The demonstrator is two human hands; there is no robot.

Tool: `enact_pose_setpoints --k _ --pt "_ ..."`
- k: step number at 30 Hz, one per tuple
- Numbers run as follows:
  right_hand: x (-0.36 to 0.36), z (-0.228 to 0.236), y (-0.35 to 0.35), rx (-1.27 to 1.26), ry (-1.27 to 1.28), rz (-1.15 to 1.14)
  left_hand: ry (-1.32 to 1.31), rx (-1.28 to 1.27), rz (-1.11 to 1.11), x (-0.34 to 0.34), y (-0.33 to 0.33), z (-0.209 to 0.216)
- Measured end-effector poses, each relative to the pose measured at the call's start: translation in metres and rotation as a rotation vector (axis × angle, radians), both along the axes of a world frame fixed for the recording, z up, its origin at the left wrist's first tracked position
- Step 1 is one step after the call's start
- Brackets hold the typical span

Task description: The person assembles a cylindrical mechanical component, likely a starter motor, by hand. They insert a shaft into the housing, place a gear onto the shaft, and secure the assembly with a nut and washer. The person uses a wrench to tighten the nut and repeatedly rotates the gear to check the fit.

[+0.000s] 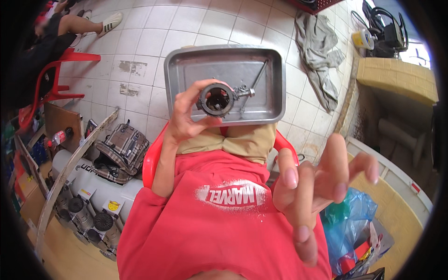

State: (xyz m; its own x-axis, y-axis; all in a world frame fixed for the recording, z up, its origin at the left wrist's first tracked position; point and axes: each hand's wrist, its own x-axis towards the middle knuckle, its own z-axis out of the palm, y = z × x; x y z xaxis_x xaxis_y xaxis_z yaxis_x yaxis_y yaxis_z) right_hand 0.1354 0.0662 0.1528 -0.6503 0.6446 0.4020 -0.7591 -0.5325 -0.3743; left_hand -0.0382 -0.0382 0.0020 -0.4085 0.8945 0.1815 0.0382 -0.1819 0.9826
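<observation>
My left hand (184,116) grips a dark, hollow, ring-shaped metal part (202,100), thumb and fingers around its side. Its open round end faces up, and greasy-looking pieces show deep inside. A small bolt-like metal fitting (243,93) sticks out at its right; whether it is joined to the ring cannot be told. Under the part, a grey metal tray (186,120) rests over my lap. A thin metal rod (260,74) lies slanted in the tray's right side. My right hand (312,186) is raised at the right, empty, fingers spread, close to the camera.
A grey cloth (319,56) lies on the tiled floor (149,42) at right. On the left stand a red chair (58,58) beside a seated person's leg (77,25), a plaid backpack (123,149) and machine cylinders (81,212). A blue plastic bag (357,217) sits lower right.
</observation>
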Motion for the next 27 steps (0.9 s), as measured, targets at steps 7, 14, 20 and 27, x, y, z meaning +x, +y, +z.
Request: enact_pose_setpoints --k 7,14,20,27 --pt "0.031 0.016 0.023 -0.113 -0.049 0.413 -0.003 0.046 0.032 -0.003 -0.004 -0.004" --pt "0.014 0.053 -0.002 -0.306 0.082 0.265 -0.027 0.044 0.067 -0.001 -0.006 0.003" --pt "0.008 -0.026 0.03 0.524 -0.476 -0.297 -0.048 0.151 -0.006 -0.004 0.003 0.01" --pt "-0.01 -0.087 0.051 0.967 -1.054 -0.374 0.066 0.101 -0.09 -0.005 0.003 0.017"
